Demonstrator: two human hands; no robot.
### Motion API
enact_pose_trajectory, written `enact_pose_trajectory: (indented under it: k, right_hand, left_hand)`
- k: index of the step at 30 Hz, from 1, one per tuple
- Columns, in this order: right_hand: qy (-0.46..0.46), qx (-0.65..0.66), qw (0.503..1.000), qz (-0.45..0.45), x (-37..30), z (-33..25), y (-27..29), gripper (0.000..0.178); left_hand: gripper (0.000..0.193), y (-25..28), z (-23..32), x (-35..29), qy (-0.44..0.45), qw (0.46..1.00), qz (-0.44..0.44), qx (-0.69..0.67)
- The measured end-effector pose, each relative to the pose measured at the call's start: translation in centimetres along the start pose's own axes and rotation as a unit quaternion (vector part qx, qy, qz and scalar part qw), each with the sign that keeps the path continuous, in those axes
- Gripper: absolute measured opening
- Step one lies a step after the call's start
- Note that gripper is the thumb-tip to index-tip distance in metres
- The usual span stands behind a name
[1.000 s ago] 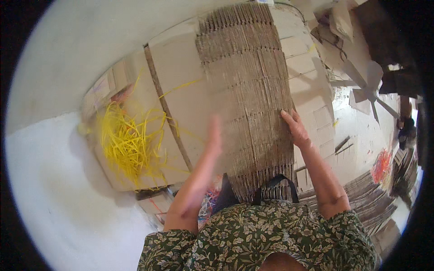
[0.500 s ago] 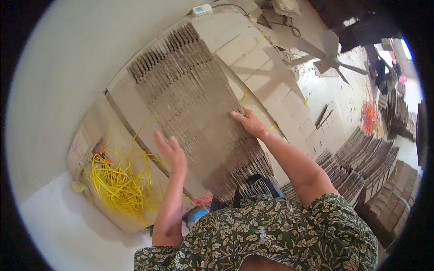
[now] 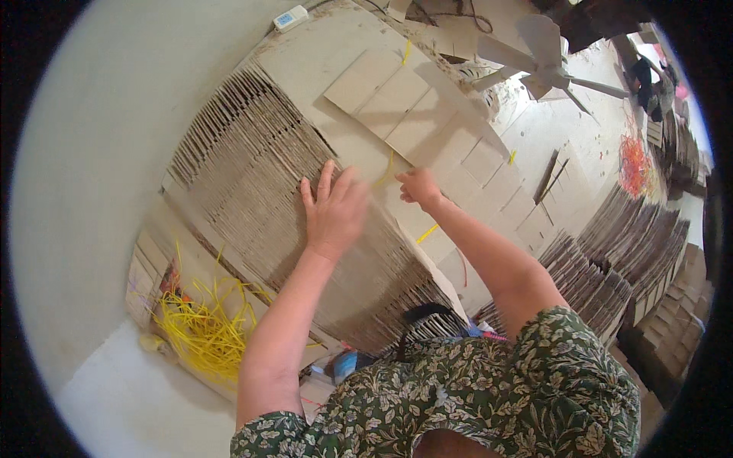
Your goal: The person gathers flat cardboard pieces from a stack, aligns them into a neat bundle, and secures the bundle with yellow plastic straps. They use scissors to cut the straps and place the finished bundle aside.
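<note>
A long row of thin brown cardboard pieces, packed on edge, runs diagonally across the table. My left hand rests on the right side of this row, fingers spread and partly blurred. Just right of the row, my right hand hovers over flat cardboard sheets with its fingers curled in. Whatever it may hold is hidden. Close to its fingertips, a yellow strap comes out from beside the row. Another short length of yellow strap lies on the sheets nearer to me.
A tangle of yellow strapping lies at the left. Flat cardboard sheets cover the table's right side. Past them stands a fan with pale blades. Stacked cardboard and red strapping are at the right. A white power socket sits at the far edge.
My left hand has moved right, from the row's left side onto its right side. My right hand has come off the row's edge and its fingers have curled. The row now lies farther left.
</note>
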State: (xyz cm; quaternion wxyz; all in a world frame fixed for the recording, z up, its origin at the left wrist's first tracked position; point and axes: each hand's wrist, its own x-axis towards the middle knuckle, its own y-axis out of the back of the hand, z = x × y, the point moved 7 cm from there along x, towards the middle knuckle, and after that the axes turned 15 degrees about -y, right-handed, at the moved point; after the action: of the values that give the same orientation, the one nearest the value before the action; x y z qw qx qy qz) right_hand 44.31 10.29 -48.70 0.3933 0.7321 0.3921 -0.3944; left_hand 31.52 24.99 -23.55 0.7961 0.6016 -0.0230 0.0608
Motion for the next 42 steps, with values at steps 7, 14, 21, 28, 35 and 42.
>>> enact_pose_trajectory:
  k: [7,14,21,28,35,42]
  right_hand:
    - [-0.034,0.000,0.967,0.252,0.1,-5.6,-1.2,0.023]
    - [0.117,0.040,0.970,0.211,2.0,-12.1,-3.3,0.019]
    - [0.125,0.204,0.971,0.019,-0.2,-17.1,-4.3,0.014]
    - [0.129,0.299,0.937,-0.124,-7.7,-14.6,-2.3,0.014]
    - [0.188,0.318,0.918,-0.142,-13.7,-15.5,-0.7,0.012]
    - [0.286,0.136,0.939,-0.131,-21.1,-20.5,-1.8,0.017]
  left_hand:
    - [0.024,0.0,-0.6,-0.7,0.017,1.000,0.006,0.010]
    - [0.025,-0.2,-0.8,-0.7,0.020,1.000,-0.009,0.008]
    - [0.023,0.3,-0.7,-0.6,0.045,0.999,-0.002,-0.011]
    - [0.023,0.9,-0.6,-0.5,0.052,0.998,0.013,-0.021]
    - [0.025,0.1,-0.9,-0.7,0.045,0.998,0.007,-0.035]
    - [0.032,-1.2,-1.7,-1.5,0.045,0.997,0.014,-0.066]
